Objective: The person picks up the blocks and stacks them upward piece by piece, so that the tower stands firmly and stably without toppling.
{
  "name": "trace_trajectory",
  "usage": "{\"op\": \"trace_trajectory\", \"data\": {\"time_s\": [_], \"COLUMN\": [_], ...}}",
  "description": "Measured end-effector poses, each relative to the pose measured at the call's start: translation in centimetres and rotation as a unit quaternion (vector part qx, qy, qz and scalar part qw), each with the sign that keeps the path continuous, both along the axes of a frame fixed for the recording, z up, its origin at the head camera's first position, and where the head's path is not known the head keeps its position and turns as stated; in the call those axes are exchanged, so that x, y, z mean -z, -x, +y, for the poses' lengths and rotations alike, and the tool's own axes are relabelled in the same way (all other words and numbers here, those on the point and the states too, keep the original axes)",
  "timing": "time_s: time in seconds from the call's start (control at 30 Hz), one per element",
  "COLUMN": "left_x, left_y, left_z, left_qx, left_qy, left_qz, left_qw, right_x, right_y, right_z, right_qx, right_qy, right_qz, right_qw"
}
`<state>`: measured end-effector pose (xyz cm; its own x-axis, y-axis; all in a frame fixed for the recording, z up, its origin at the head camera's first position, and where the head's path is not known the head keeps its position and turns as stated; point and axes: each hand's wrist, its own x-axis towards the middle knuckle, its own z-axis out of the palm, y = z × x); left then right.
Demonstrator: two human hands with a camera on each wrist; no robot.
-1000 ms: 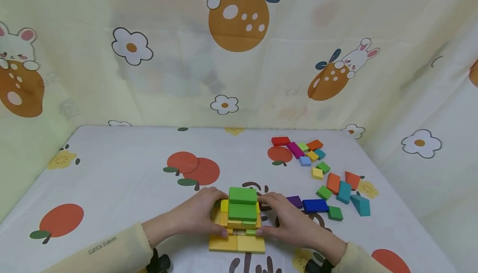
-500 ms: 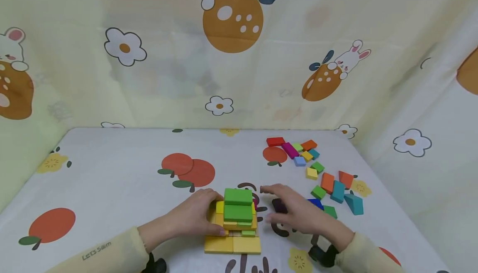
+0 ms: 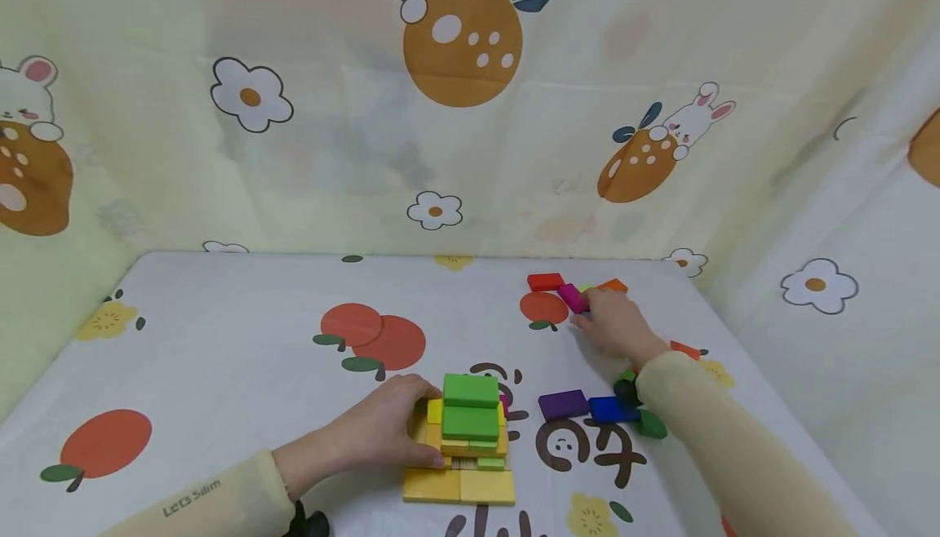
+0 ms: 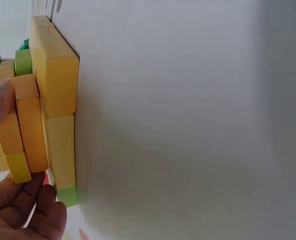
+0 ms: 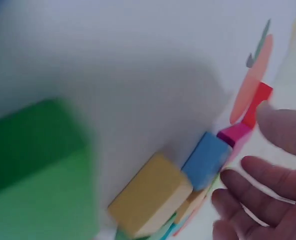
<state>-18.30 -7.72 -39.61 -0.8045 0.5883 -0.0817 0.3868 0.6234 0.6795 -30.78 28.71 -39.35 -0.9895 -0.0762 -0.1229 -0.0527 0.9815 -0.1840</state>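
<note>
A stepped stack of wooden blocks (image 3: pixel 470 423), yellow and orange with green ones on top, stands at the front middle of the table. My left hand (image 3: pixel 389 423) holds its left side; in the left wrist view the thumb lies across one face and fingers touch the opposite one. Farther back on the right, my right hand (image 3: pixel 617 325) hovers over loose blocks, covering some. The right wrist view shows its fingers spread and holding nothing, near a magenta block (image 5: pixel 235 134), a blue block (image 5: pixel 206 160) and a yellow block (image 5: pixel 150 195).
A purple block (image 3: pixel 563 405), a dark blue block (image 3: pixel 614 410) and a green block (image 3: pixel 651 424) lie right of the stack. At the back sit a red block (image 3: pixel 546 282) and an orange block (image 3: pixel 612 285). The right forearm hides other blocks. A printed curtain (image 3: pixel 330 153) hangs behind.
My right hand has let go of the stack's right side and moved away, back and to the right, to the far loose blocks. The left hand has stayed on the stack.
</note>
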Motion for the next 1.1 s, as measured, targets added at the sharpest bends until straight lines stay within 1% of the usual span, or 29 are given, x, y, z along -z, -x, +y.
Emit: {"op": "trace_trajectory", "data": {"time_s": [0.1, 0.23, 0.37, 0.47, 0.53, 0.6, 0.7, 0.83, 0.97, 1.1], "left_x": [0.1, 0.2, 0.2, 0.2, 0.2, 0.1, 0.1, 0.1, 0.1, 0.2], "left_y": [0.0, 0.1, 0.1, 0.1, 0.1, 0.1, 0.1, 0.0, 0.0, 0.0], "left_z": [0.0, 0.1, 0.1, 0.2, 0.1, 0.1, 0.0, 0.0, 0.0, 0.1], "left_qx": [0.001, 0.003, 0.004, 0.004, 0.002, 0.001, 0.000, -0.001, 0.001, 0.004], "left_qy": [0.001, 0.002, 0.004, 0.006, 0.006, 0.007, 0.006, 0.006, 0.005, 0.004], "left_qz": [0.003, 0.010, 0.011, 0.008, 0.007, 0.007, 0.005, 0.004, 0.003, 0.004], "left_qw": [1.0000, 0.9999, 0.9999, 0.9999, 0.9999, 1.0000, 1.0000, 1.0000, 1.0000, 1.0000], "right_x": [0.2, 0.1, 0.0, -0.1, -0.2, -0.2, -0.1, -0.1, 0.2, 0.4], "right_y": [1.0, 1.5, 1.6, 1.4, 1.0, 0.3, -1.2, -3.4, -5.2, -6.1], "right_z": [-0.5, -0.9, -0.8, -0.7, -0.7, -0.9, -1.4, -2.1, -2.4, -2.2], "right_qx": [0.029, 0.061, 0.089, 0.086, 0.072, 0.047, -0.014, -0.089, -0.118, -0.123], "right_qy": [-0.036, -0.075, -0.081, -0.075, -0.064, -0.050, -0.023, 0.011, 0.030, 0.039], "right_qz": [-0.007, -0.011, -0.019, -0.031, -0.042, -0.049, -0.056, -0.061, -0.058, -0.047], "right_qw": [0.999, 0.995, 0.993, 0.993, 0.995, 0.996, 0.998, 0.994, 0.991, 0.991]}}
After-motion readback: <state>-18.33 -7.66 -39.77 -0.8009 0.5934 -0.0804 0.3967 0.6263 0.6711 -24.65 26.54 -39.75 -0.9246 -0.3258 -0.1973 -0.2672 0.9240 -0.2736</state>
